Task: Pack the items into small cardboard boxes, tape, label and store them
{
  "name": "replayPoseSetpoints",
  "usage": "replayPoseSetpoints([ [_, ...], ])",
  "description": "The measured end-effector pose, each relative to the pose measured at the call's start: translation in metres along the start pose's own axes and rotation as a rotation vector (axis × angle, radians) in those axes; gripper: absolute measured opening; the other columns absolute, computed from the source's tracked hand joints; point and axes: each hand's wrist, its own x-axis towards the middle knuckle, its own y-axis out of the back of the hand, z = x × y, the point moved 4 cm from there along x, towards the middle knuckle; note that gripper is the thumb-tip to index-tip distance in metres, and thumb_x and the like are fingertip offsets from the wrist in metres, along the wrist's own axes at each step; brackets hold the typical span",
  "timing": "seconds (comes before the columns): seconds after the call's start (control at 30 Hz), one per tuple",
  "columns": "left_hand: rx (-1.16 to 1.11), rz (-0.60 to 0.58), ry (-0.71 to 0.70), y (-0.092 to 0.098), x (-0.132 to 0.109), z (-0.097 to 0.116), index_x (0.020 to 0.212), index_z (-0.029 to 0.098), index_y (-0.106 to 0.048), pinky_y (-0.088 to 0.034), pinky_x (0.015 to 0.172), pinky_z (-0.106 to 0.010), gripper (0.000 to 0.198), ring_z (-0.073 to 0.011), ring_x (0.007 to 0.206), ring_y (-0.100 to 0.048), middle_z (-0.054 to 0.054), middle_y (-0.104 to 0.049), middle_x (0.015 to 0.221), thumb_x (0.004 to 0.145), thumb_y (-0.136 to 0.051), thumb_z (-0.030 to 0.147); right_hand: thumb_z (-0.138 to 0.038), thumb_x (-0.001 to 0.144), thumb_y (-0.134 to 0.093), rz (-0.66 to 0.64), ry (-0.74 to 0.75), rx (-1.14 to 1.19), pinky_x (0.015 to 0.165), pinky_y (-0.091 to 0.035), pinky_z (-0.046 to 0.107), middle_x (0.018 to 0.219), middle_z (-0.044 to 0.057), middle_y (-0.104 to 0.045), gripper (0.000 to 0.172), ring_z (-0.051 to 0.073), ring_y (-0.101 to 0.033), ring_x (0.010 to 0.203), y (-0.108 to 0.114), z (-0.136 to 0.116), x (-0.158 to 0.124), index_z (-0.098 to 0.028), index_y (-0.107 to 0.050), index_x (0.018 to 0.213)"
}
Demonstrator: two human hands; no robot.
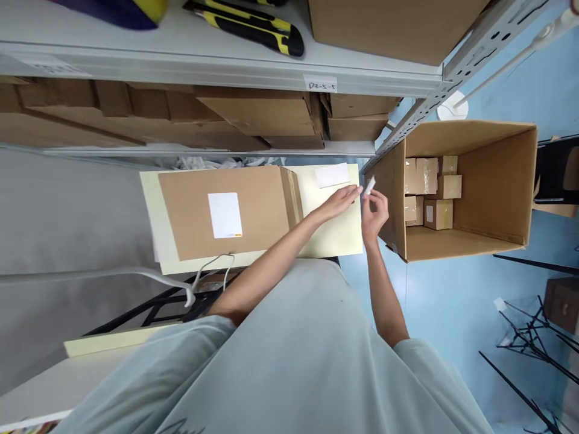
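Note:
My left hand (340, 201) is stretched out over the right end of the pale yellow board (332, 238), its fingers straight and flat. Just right of it, my right hand (374, 216) pinches a small white strip (370, 185) between thumb and fingertips; I cannot make out whether it is paper or tape backing. The left fingertips come close to the strip, and touching cannot be told. A flat white paper (332, 175) lies on the board above my left hand. Left of it rests a closed cardboard box (190, 208) with a white label (225, 215) on top.
A large open carton (493, 181) stands on the right, with several small taped boxes (438, 214) inside. Above run metal shelves (253, 71) holding cartons (262, 111) and a yellow-black utility knife (253, 27). A white pole (90, 276) and cable are at lower left. Black metal frames (536, 328) stand at lower right.

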Motion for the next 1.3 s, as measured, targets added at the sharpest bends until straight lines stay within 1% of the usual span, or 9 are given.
replayPoseSetpoints([
  [0.13,-0.398,0.067,0.083,0.021,-0.073,0.015,0.112,0.019,-0.071,-0.059,0.103,-0.037,0.059,-0.0238,0.111,-0.074,-0.009,-0.077,0.112,0.094,-0.063,0.075,-0.040,0.106,-0.060,-0.286,0.230,-0.032,0.119,-0.053,0.057,0.133,0.014,-0.072,0.022,0.031,-0.066,0.134,-0.030,-0.057,-0.047,-0.029,-0.079,0.110],
  [0.37,-0.318,0.260,0.164,0.108,-0.175,-0.003,0.089,0.020,-0.067,-0.064,0.083,-0.038,0.056,-0.0243,0.085,-0.078,-0.005,-0.076,0.083,0.087,-0.072,0.076,-0.036,0.105,-0.066,-0.589,0.539,-0.103,0.120,-0.054,0.054,0.142,0.010,-0.070,0.016,0.030,-0.061,0.143,-0.068,-0.122,-0.105,-0.033,-0.080,0.112],
  [0.47,-0.109,0.240,0.154,0.144,-0.216,-0.001,0.086,0.021,-0.069,-0.062,0.079,-0.033,0.051,-0.0245,0.084,-0.078,-0.005,-0.078,0.081,0.093,-0.067,0.072,-0.036,0.105,-0.067,-0.586,0.536,-0.165,0.128,-0.043,0.060,0.156,0.010,-0.061,0.015,0.034,-0.044,0.159,-0.073,-0.143,-0.105,-0.030,-0.081,0.103],
  [0.53,0.076,0.215,0.124,0.165,-0.238,0.004,0.084,0.021,-0.073,-0.058,0.075,-0.030,0.046,-0.0229,0.081,-0.077,-0.004,-0.079,0.081,0.096,-0.065,0.065,-0.038,0.104,-0.069,-0.619,0.498,-0.134,0.126,-0.044,0.059,0.155,0.010,-0.061,0.015,0.035,-0.047,0.157,-0.078,-0.155,-0.102,-0.029,-0.080,0.100],
  [0.63,0.199,0.212,0.076,0.193,-0.264,0.009,0.079,0.022,-0.076,-0.052,0.070,-0.028,0.042,-0.0201,0.074,-0.073,-0.003,-0.079,0.078,0.097,-0.067,0.059,-0.041,0.101,-0.071,-0.795,0.365,0.013,0.111,-0.058,0.048,0.126,0.008,-0.077,0.015,0.028,-0.072,0.124,-0.093,-0.166,-0.109,-0.029,-0.080,0.099],
  [0.7,0.171,0.257,0.047,0.210,-0.278,0.009,0.076,0.022,-0.076,-0.051,0.070,-0.028,0.042,-0.0192,0.072,-0.071,-0.003,-0.079,0.076,0.095,-0.070,0.059,-0.044,0.098,-0.075,-0.874,0.233,0.101,0.095,-0.063,0.040,0.108,0.004,-0.081,0.017,0.022,-0.076,0.100,-0.105,-0.171,-0.122,-0.028,-0.080,0.100],
  [0.9,-0.194,0.400,0.040,0.251,-0.322,-0.009,0.092,0.018,-0.079,-0.058,0.068,-0.030,0.049,-0.0212,0.075,-0.075,-0.006,-0.078,0.077,0.082,-0.083,0.066,-0.052,0.089,-0.082,-0.760,0.067,0.188,0.078,-0.063,0.034,0.098,0.004,-0.082,0.029,0.020,-0.075,0.085,-0.140,-0.198,-0.174,-0.026,-0.082,0.100],
  [1.2,-0.495,0.230,0.006,0.259,-0.368,-0.046,0.106,0.015,-0.081,-0.068,0.073,-0.036,0.063,-0.0271,0.095,-0.078,-0.013,-0.083,0.106,0.076,-0.087,0.070,-0.055,0.096,-0.075,-0.583,0.198,0.110,0.082,-0.063,0.034,0.104,0.006,-0.080,0.030,0.021,-0.074,0.091,-0.193,-0.250,-0.234,-0.027,-0.080,0.106],
  [1.3,-0.527,0.272,0.015,0.273,-0.385,-0.058,0.109,0.016,-0.080,-0.068,0.070,-0.035,0.065,-0.0269,0.094,-0.078,-0.012,-0.083,0.104,0.076,-0.086,0.071,-0.056,0.097,-0.073,-0.582,0.211,0.072,0.085,-0.063,0.035,0.106,0.007,-0.080,0.031,0.021,-0.074,0.093,-0.217,-0.259,-0.252,-0.027,-0.080,0.106],
])
